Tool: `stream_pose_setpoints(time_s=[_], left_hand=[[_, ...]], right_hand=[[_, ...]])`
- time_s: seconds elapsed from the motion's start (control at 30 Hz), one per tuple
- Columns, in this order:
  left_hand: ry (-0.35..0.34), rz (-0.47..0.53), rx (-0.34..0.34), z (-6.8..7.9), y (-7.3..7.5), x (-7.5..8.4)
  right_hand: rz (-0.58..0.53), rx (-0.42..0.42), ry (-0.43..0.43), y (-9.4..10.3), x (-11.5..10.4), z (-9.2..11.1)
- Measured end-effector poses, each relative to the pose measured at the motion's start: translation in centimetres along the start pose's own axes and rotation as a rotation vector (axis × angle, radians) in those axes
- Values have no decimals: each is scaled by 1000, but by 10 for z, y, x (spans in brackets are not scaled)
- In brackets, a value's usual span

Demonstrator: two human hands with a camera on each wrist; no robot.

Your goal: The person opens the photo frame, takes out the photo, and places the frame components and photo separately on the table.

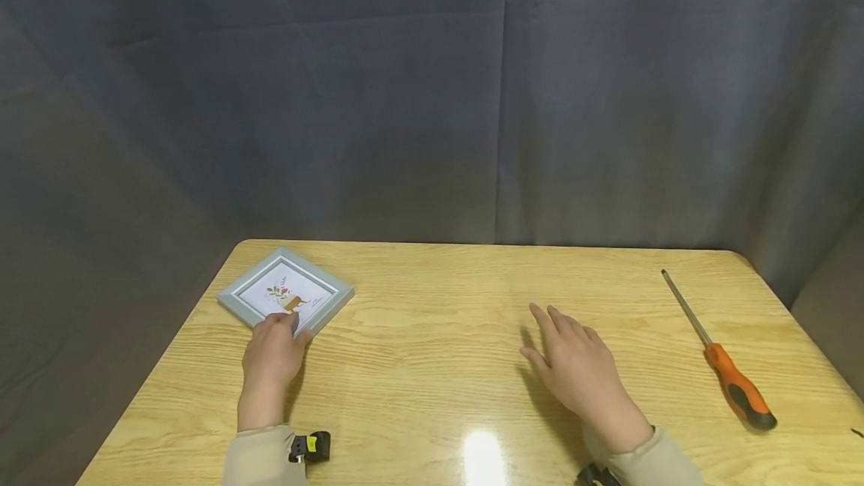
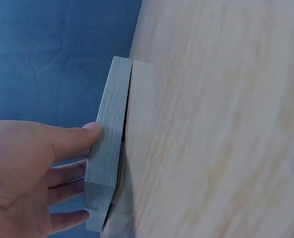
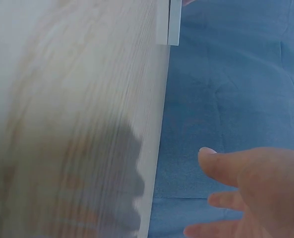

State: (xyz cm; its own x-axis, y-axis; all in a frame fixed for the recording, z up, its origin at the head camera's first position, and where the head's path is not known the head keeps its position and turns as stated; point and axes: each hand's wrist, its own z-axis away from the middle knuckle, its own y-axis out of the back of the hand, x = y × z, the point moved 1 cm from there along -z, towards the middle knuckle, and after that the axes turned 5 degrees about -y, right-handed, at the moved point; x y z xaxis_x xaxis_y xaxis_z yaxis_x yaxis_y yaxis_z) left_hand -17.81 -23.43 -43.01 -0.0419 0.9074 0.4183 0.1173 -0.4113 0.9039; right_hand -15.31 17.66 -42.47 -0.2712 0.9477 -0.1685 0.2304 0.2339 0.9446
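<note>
Pinching the near corner of a grey picture frame (image 1: 286,291), the left hand (image 1: 273,351) has its thumb on the side edge and the other fingers toward the opposite side; the left wrist view shows the thumb tip against the grey edge. The frame lies face up at the far left of the wooden surface (image 1: 418,343), turned with one corner toward the person. It contains a white card (image 1: 259,293) with a brown figure and some red and green leaves.

The right hand (image 1: 577,366) hangs over the surface, right of the middle, and its shadow falls below. Its fingers are spread, extended, and hold nothing.

To the right of this hand, well apart, a screwdriver (image 1: 721,358) lies with its orange and black handle nearer to the person and its metal shaft pointing away. Behind the surface hangs a dark grey curtain (image 1: 378,118).
</note>
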Motion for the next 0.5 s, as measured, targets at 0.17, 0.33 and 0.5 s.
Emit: stream_pose_setpoints(time_s=[0.17,0.33,0.5], left_hand=[[-18,10,20,0,-2,1],[-34,0,40,1,-1,3],[-18,-3,43,-1,-2,5]], right_hand=[[2,2,3,0,0,1],[0,8,10,-1,0,1],[-2,9,12,-1,1,0]])
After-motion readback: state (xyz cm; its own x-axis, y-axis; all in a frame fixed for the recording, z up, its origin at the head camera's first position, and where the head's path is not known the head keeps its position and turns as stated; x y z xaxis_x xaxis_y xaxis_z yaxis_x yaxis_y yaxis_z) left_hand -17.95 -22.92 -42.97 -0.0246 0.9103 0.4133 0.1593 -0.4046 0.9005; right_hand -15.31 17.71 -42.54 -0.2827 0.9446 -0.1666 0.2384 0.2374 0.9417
